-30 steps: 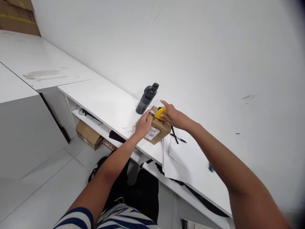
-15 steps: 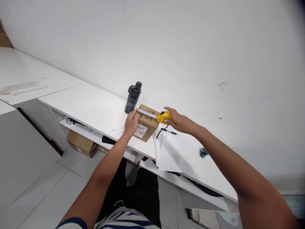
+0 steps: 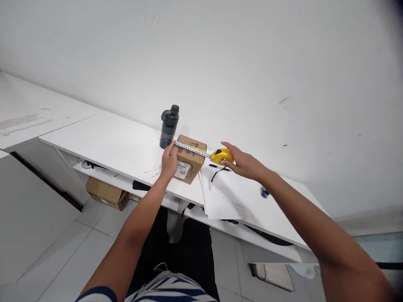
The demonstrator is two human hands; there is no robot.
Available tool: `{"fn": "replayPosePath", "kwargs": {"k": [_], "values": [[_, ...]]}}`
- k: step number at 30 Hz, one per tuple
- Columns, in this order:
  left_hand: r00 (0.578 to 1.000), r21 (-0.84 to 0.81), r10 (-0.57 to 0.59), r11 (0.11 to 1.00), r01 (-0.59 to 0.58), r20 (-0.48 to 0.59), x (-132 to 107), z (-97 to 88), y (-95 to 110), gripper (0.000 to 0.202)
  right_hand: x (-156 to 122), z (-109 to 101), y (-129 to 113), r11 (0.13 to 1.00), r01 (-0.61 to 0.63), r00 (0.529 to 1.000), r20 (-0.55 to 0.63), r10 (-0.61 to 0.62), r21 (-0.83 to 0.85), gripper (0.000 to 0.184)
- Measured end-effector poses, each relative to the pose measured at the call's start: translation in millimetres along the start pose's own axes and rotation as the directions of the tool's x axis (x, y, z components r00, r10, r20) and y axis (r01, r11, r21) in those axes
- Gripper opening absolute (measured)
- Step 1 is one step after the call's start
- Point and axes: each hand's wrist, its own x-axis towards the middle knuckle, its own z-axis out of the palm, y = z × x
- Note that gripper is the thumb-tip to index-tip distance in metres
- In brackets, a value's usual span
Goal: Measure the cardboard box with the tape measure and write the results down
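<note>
A small brown cardboard box (image 3: 192,171) with a white label sits on the white desk. Across its top lies the pulled-out blade of a yellow tape measure (image 3: 221,156). My right hand (image 3: 241,161) grips the tape measure's case just off the box's right side, its black strap hanging below. At the box's left edge, my left hand (image 3: 170,160) is closed on the blade's end, holding it against the box; the fingertips are partly hidden.
A dark shaker bottle (image 3: 169,127) stands behind my left hand. White paper sheets (image 3: 225,197) lie right of the box, with a black pen (image 3: 215,166) on them. A small blue object (image 3: 264,192) sits farther right. Under the desk, a cardboard box (image 3: 105,193) rests on the left.
My right hand has drawn the tape case away to the right, so more blade shows beyond the box's edge. My left hand stays at the box's left edge. The view has shifted slightly.
</note>
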Motion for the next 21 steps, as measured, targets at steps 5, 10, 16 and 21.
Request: {"fn": "replayPosePath", "kwargs": {"k": [5, 10, 16, 21], "values": [[1.0, 0.018, -0.003, 1.0, 0.003, 0.012, 0, -1.0, -2, 0.048, 33, -17, -17, 0.998, 0.063, 0.997, -0.037, -0.063, 0.014, 0.068], [1.0, 0.03, 0.015, 0.999, -0.015, 0.001, -2, -3.2, 2, 0.048, 79, -9, -63, 0.983, 0.179, 0.984, 0.013, -0.18, 0.03, 0.07], [1.0, 0.076, -0.027, 0.997, 0.027, 0.004, -11, -2.3, 18, 0.047, 127, -3, -106, 0.955, 0.287, 0.958, -0.05, -0.284, 0.078, 0.063], [0.994, 0.267, -0.084, 0.962, 0.063, 0.07, -34, -6.6, 7, 0.062, 141, -18, -88, 0.966, 0.15, 0.977, -0.179, -0.113, 0.213, 0.053]]}}
